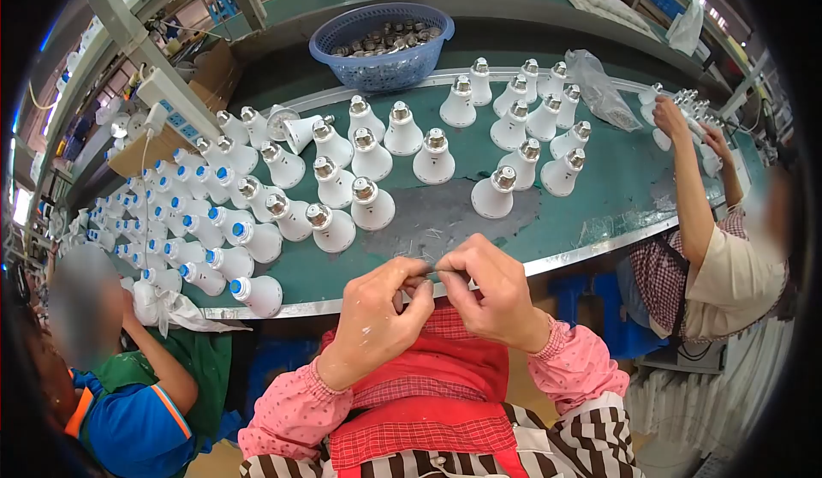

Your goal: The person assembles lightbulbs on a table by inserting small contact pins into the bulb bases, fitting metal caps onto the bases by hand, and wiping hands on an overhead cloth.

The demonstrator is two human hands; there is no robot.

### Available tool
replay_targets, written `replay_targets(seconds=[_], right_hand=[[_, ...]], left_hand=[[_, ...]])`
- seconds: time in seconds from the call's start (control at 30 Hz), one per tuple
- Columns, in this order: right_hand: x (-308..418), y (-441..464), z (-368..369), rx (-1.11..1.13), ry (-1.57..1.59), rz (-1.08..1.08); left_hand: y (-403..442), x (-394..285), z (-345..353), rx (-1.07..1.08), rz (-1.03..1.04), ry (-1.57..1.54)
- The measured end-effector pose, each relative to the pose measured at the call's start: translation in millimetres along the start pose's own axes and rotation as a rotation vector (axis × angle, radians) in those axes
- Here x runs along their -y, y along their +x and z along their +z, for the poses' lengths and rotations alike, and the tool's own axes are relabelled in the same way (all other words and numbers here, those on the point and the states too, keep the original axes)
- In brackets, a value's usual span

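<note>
Both hands meet in front of my apron at the table's near edge. My left hand (385, 311) is closed in a pinch, its fingertips almost touching those of my right hand (492, 294), which pinches too. Something small and dark seems to sit between the fingertips, too small to name. Just beyond my hands, thin wire-like bits (432, 242) lie on a dark patch of the green table (411, 195). The nearest white bulbs stand past that patch: one metal-capped bulb (372, 205) ahead to the left, another bulb (494, 193) ahead to the right.
A blue basket (381, 68) of small metal caps stands at the back. Many blue-topped bulbs (256, 295) fill the left side. A clear plastic bag (602, 91) lies at the right rear. Co-workers sit on both sides; a co-worker's hand (670, 118) handles a bulb. A power strip (178, 105) is mounted left.
</note>
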State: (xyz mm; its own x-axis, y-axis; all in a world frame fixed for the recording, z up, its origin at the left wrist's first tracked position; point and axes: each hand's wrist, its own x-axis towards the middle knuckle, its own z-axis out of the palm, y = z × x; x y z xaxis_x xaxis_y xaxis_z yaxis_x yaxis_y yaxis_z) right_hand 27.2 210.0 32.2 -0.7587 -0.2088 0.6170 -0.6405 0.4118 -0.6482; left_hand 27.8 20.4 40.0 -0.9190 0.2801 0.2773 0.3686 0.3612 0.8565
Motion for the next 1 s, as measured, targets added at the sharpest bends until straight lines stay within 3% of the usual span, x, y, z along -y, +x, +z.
replay_targets(seconds=[0.23,0.3,0.53,0.7,0.83,0.87,1.0], right_hand=[[-5.8,12.2,-4.4,0.127,-0.084,-0.048],[-12.7,14.6,-5.2,0.181,-0.017,-0.020],[-22.2,32.4,-4.0,0.353,0.303,0.328],[-36.1,24.6,-12.3,0.362,0.466,0.532],[-14.3,17.9,-24.8,0.631,0.260,0.406],[-11.0,14.6,-19.9,0.494,0.134,0.329],[-10.6,14.6,-9.9,0.268,0.207,0.358]], left_hand=[[11.4,4.5,-2.5,0.047,-0.088,-0.135],[14.5,4.6,-8.5,0.113,-0.212,-0.226],[14.0,28.5,-8.8,0.118,-0.440,-0.644],[12.4,33.4,-22.2,0.110,-0.484,-0.639],[9.3,39.5,-21.7,0.125,-0.461,-0.611],[8.9,39.4,-18.2,0.132,-0.455,-0.632],[6.2,34.0,-8.2,0.174,-0.445,-0.684]])
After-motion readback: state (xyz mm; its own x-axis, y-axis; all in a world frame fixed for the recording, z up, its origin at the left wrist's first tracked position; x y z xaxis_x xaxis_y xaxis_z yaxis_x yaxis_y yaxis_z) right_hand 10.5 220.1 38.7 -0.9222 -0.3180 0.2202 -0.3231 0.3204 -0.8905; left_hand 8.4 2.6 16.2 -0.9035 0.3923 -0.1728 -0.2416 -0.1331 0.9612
